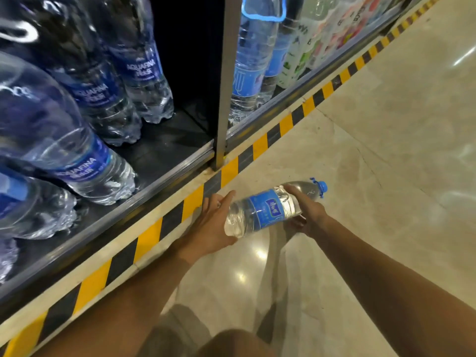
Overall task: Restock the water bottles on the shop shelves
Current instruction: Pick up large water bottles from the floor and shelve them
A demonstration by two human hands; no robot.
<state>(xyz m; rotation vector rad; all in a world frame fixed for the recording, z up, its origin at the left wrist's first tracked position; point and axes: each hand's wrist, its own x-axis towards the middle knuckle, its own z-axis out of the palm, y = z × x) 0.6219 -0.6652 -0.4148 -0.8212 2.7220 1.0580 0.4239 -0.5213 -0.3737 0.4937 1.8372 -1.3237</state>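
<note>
Clear ribbed plastic bottle (268, 208) — blue-labelled — lies sideways between left hand (210, 225) and right hand (306, 211).

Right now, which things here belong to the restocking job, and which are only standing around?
Job:
- water bottle, gripped by right hand, base on left hand
- Aquafina bottles on bottom shelf

Not job:
- colourful drink bottles
- striped floor edge

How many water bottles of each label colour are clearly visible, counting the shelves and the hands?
Clear plastic bottles with dark blue Aquafina labels: 3 (others at far left too blurred)
Clear plastic bottles with light blue labels on the shelf: 2
Light-blue-label bottle in the right hand: 1
Total: 6
</note>
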